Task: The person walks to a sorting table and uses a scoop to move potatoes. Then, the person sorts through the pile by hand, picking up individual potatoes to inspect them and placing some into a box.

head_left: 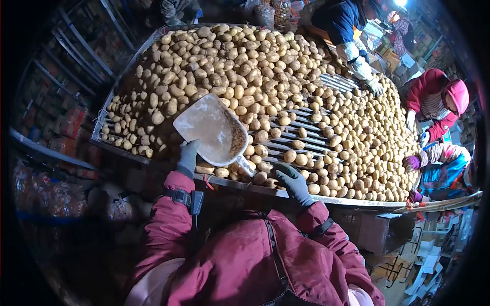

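A dirty white scoop lies tilted over the heap of potatoes, its handle pointing towards the near edge. My left hand, in a grey glove, grips the scoop's rim on its near left side; the fingertips are partly hidden. Also gloved in grey, my right hand rests over potatoes at the near edge, fingers extended and apart, to the right of the scoop handle and not touching it. I cannot see anything held in it.
A slatted metal table with a raised metal rim bears the potatoes. Opposite, a co-worker's gloved hand reaches into them. More co-workers, one in a red hood, stand at the right end. Metal rails run at left.
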### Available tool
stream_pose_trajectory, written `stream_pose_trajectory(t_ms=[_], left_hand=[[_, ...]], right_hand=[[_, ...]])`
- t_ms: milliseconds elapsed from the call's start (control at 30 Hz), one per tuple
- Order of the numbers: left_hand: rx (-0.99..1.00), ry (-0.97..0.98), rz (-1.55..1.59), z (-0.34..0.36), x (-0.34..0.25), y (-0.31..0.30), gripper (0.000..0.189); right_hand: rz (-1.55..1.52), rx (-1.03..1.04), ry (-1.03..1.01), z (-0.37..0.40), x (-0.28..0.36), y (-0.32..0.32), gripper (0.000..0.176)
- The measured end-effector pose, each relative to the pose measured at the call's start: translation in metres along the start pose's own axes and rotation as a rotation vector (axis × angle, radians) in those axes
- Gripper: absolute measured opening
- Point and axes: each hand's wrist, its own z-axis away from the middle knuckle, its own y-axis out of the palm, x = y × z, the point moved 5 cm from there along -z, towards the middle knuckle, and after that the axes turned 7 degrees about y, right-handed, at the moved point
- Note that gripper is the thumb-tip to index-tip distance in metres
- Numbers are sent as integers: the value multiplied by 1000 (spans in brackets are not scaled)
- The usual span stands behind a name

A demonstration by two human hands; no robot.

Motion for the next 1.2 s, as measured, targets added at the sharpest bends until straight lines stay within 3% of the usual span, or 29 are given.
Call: stream_pose_trajectory(t_ms=[67,167,233,267,300,367,433,500,567,633,733,833,867,900,967,1000,1033,1100,1200], left_hand=[[-22,16,54,7,-11,11,37],[40,44,103,49,-55,29,31],[184,-118,140,100,-99,45,27],[174,-9,145,101,-81,48,27],[163,99,140,103,-60,49,27],[151,15,255,128,-51,70,32],[73,-69,64,146,-55,75,33],[203,-96,51,182,-114,82,35],[229,-127,86,204,-154,84,41],[267,-122,37,214,-178,79,42],[339,26,40,173,-104,56,51],[276,171,-1,151,-53,5,64],[320,-379,274,173,-110,7,76],[359,-311,52,158,-109,-6,81],[252,-291,25,143,-108,-34,84],[215,-261,2,126,-77,-63,88],[201,-117,-184,118,-89,-82,82],[144,150,-210,92,-93,-111,70],[-45,178,-214,78,-141,-142,61]], right_hand=[[117,-28,-73,-6,7,-2,43],[6,37,-25,-12,-12,0,58],[113,209,-56,-18,-3,21,68],[-121,158,221,-22,-2,31,73],[-187,239,286,-6,58,38,70],[-132,338,443,-15,7,41,61],[-47,254,206,-7,9,46,50],[137,181,75,2,10,44,37],[182,188,110,4,-17,35,37],[-6,226,219,8,-46,42,37],[-154,264,305,9,-26,54,33],[-237,197,329,-2,-19,61,30],[-293,193,370,-5,-22,63,30],[-347,191,411,-10,-26,62,31],[-219,285,428,-23,-52,61,30],[-219,277,426,-26,-47,67,30],[-224,366,507,-26,-30,81,30],[-347,523,640,-23,35,115,28],[-347,808,600,-46,50,168,25]])
